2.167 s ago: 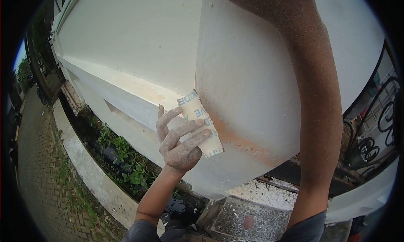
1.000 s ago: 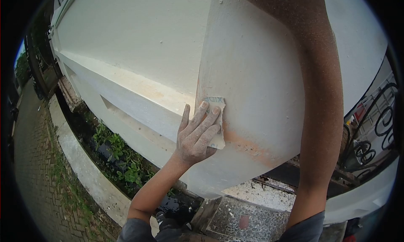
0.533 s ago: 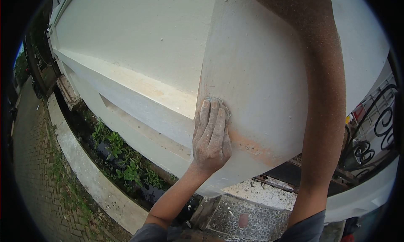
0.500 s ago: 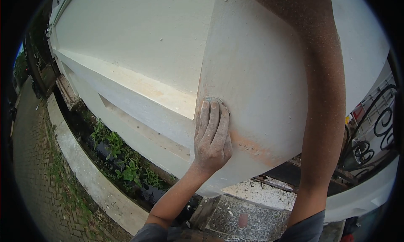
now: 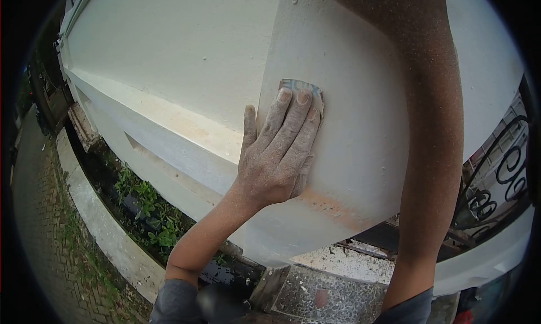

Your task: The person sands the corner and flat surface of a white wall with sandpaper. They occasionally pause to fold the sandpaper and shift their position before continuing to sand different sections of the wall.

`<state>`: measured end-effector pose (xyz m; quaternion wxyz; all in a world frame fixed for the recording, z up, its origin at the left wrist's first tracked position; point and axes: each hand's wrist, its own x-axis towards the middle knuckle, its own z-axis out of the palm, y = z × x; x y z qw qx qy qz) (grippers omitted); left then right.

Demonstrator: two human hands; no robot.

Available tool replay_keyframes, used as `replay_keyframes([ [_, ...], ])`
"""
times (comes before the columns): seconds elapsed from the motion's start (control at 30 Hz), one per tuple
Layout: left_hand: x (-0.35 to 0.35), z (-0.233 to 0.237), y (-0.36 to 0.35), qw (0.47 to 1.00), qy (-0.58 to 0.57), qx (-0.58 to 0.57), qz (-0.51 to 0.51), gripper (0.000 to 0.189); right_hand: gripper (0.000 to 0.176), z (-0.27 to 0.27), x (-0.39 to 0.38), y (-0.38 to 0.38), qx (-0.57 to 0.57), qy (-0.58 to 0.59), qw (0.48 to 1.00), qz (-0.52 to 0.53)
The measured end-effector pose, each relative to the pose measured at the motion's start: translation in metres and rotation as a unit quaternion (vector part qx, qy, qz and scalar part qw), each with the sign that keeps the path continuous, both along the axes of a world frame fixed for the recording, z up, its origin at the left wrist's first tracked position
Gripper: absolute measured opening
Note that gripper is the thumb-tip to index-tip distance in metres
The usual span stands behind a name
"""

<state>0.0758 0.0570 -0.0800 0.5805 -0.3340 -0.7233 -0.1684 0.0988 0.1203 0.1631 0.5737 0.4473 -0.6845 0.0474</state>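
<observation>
Soft, diffuse daylight; fisheye distortion bends the edges into black.

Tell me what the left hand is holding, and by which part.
The left hand holds the sandpaper by its middle, pressed under the fingers against the wall, its printed end showing.

So the white wall (image 5: 360,126) has an orange-brown patch (image 5: 332,205) near its bottom edge, with some sandpaper (image 5: 317,94) against it above the patch, and a ledge (image 5: 169,109) up to the patch's left.

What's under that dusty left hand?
A piece of sandpaper, its printed edge showing against the white wall. The left hand covers most of the sheet, and its underside cannot be seen.
</observation>
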Motion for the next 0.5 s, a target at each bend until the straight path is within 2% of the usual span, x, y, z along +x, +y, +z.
replay_keyframes([
  [0.03,0.002,0.006,0.0,1.0,-0.016,0.005,-0.01,0.045,0.012,0.002,0.016,0.0,0.011,-0.032,0.997,-0.068],
  [0.07,0.003,0.007,0.001,0.999,-0.033,0.009,-0.021,0.044,0.014,0.001,0.015,0.001,0.015,-0.032,0.998,-0.059],
  [0.1,0.01,-0.011,0.003,0.999,-0.048,-0.015,-0.022,0.044,0.016,0.001,0.015,0.003,0.018,-0.033,0.998,-0.049],
  [0.13,0.02,-0.047,0.005,0.997,-0.058,-0.039,-0.022,0.044,0.018,-0.001,-0.005,0.006,0.013,0.003,0.999,0.039],
  [0.2,0.015,-0.076,0.005,0.997,-0.051,-0.056,-0.03,0.044,0.02,0.0,-0.004,0.008,0.005,0.011,0.998,0.061],
  [0.23,0.014,-0.065,0.004,0.997,-0.04,-0.056,-0.036,0.044,0.02,0.0,0.015,0.004,0.003,-0.024,1.0,-0.005],
  [0.3,0.007,-0.022,-0.001,0.997,-0.02,-0.055,-0.043,0.044,0.017,0.002,0.023,0.003,0.026,-0.057,0.996,-0.064],
  [0.33,0.002,-0.006,-0.001,0.999,0.006,-0.037,-0.035,0.043,0.015,0.004,0.021,0.008,0.048,-0.057,0.995,-0.06],
  [0.4,0.01,-0.033,0.003,0.998,-0.043,-0.039,-0.031,0.043,0.012,0.003,0.009,0.009,0.051,-0.003,0.999,-0.02],
  [0.47,0.02,-0.085,0.007,0.992,-0.1,-0.052,-0.051,0.042,0.012,0.0,-0.017,0.007,0.019,0.103,0.994,0.041],
  [0.5,0.017,-0.084,0.006,0.993,-0.097,-0.049,-0.045,0.043,0.013,0.001,-0.028,0.006,0.007,0.151,0.987,0.063],
])
